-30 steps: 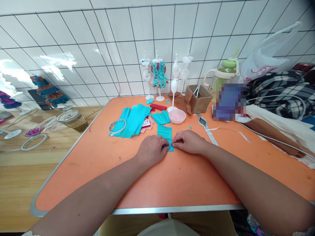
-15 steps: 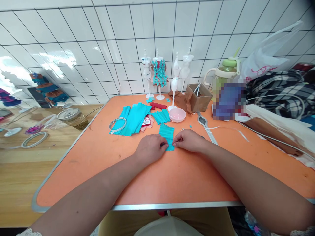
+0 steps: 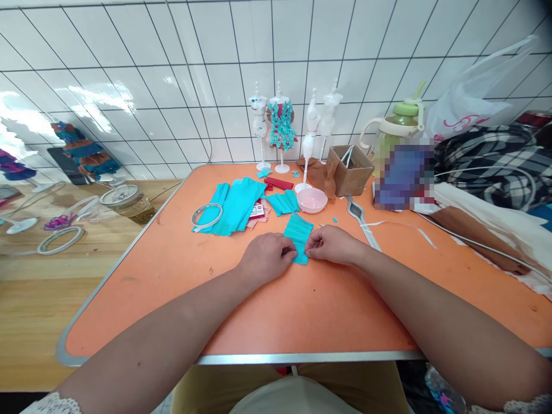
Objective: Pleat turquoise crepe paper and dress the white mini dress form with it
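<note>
A small turquoise crepe-paper piece [image 3: 298, 230] lies on the orange table between my hands, its far end angled slightly right. My left hand [image 3: 269, 253] pinches its left edge, fingers curled. At the right edge, my right hand [image 3: 330, 244] pinches it between thumb and forefinger. Beyond them are folded turquoise strips [image 3: 282, 202] and a pink bowl [image 3: 312, 200]. Larger turquoise crepe sheets [image 3: 241, 201] lie to the left, with a roll of narrow tape [image 3: 207, 217] resting on them.
Small white dress forms [image 3: 259, 123] stand at the back, one decorated with turquoise pieces [image 3: 281, 126]. A cardboard box [image 3: 350, 171], grey scissors-like handle [image 3: 356, 210] and green-lidded jug [image 3: 399, 126] are to the right. A glass jar [image 3: 129, 204] stands on the wooden surface at left.
The turquoise piece has turned a little, its far end swinging right. Both hands keep their pinch on its edges, and the view has shifted slightly.
</note>
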A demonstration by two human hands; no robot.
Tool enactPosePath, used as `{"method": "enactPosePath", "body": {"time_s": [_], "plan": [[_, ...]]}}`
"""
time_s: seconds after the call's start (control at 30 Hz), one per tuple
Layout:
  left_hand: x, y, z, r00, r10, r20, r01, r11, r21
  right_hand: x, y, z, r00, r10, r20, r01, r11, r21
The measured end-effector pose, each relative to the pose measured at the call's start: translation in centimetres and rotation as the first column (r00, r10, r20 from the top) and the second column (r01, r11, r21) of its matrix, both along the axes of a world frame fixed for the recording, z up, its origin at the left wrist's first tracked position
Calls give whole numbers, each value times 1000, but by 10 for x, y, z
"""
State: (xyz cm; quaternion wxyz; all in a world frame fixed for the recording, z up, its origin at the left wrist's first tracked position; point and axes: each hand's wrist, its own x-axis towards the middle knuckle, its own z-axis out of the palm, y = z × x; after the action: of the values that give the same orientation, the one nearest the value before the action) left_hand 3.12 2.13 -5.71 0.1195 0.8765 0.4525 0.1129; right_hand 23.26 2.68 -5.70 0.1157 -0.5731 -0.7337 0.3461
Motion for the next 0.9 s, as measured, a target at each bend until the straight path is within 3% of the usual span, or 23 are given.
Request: {"method": "enactPosePath", "body": {"time_s": [0.17,0.47,0.67,0.83,0.9], "plan": [[0,-1,-2,1000,2,-5,-2,1000,10,-2,-3,0,999,-6,38,6,1000,15],[1,-2,0,1000,4,-16,-3,1000,3,3,4,-11,1000,6,-31,-6,1000,14],[0,-2,1,1000,8,-28,-8,1000,2,3,2,-8,996,26,-85,-25,1000,18],[-3,-3,5,1000,-18,26,15,993,120,2,2,-4,994,60,-89,-55,997,60],[-4,-3,6,993,-81,84,68,986,152,3,2,-4,992,88,-88,-83,995,63]]}}
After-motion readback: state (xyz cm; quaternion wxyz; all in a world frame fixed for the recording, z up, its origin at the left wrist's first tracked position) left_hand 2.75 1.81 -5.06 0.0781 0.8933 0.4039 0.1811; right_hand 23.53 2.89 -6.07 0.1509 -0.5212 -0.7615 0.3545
